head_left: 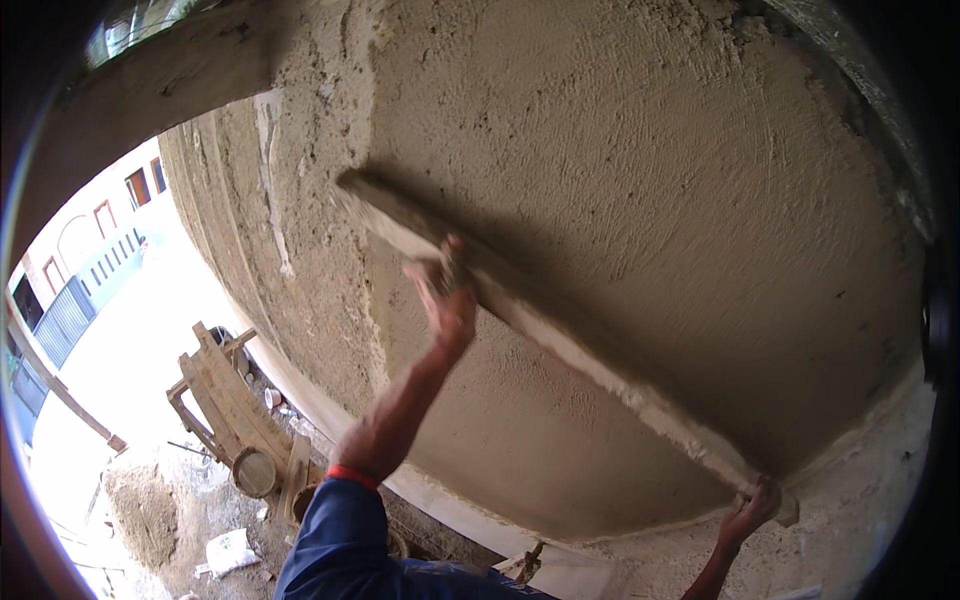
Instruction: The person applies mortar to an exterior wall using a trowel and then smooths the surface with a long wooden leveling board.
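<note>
A long straight plastering board [600, 368], crusted with mortar along its edge, lies slantwise against a wall of wet grey-brown plaster [640, 140]. It runs from the upper left down to the lower right. My left hand [452, 305] grips it left of its middle, with fingers over its edge; the hand is slightly blurred. Near the lower right end, my right hand [752, 508] is closed around the board. Rough, streaked plaster [300, 210] covers the wall's left part, beyond a ragged vertical edge.
Below left stand a wooden bench-like frame [225, 395] and a round mortar-crusted container [254, 472]. Near them are a sand heap [142, 510] and a white bag [231, 551]. A beam [180, 75] crosses the upper left. A leaning pole [65, 390] and a grey gate [68, 318] appear outside.
</note>
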